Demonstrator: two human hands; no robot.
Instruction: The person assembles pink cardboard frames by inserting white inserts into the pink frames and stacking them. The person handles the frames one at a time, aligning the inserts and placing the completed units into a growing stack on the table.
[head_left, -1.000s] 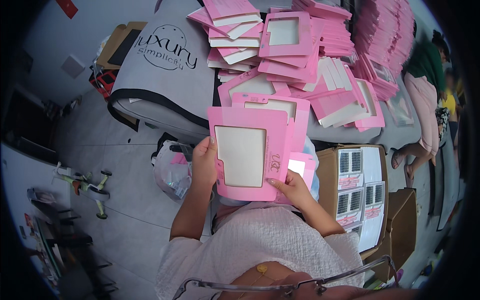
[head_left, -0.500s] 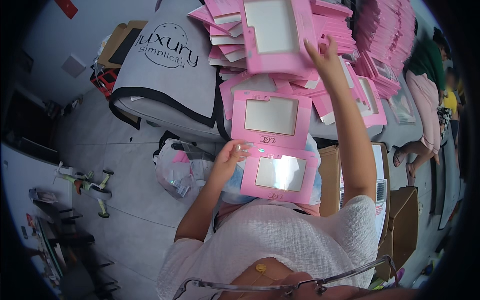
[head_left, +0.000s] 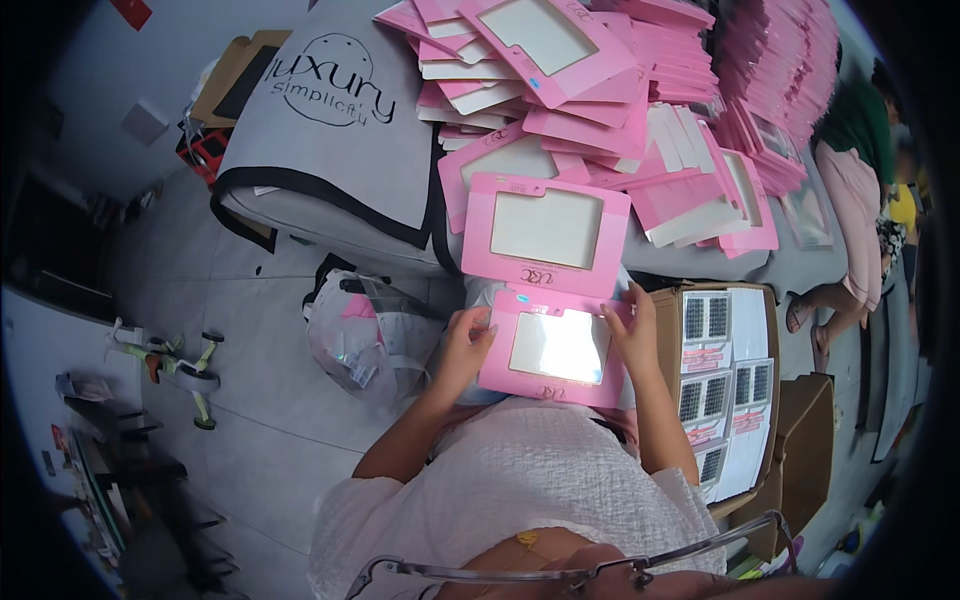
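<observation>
A flat pink window box (head_left: pixel 500 372) with a shiny, reflecting window lies across my lap. My left hand (head_left: pixel 463 350) holds its left edge, thumb along the front. My right hand (head_left: pixel 632 330) grips its upper right side, with the thumb on the pink face and the other fingers partly hidden. Just beyond it, another pink window box (head_left: pixel 478 240) with a pale window rests against the grey seat's edge. Whether these two are joined cannot be made out.
Pink window boxes (head_left: pixel 590 125) lie in an untidy pile on the grey sofa (head_left: pixel 330 225), with more stacks (head_left: pixel 775 60) at far right. A carton (head_left: pixel 735 390) of packed items stands to my right, a clear plastic bag (head_left: pixel 360 335) to my left. A person (head_left: pixel 850 180) stands at right.
My right hand has come down from the pile to the near box's right side. The box it was touching now lies tilted atop the pile. My left hand has shifted slightly down the edge.
</observation>
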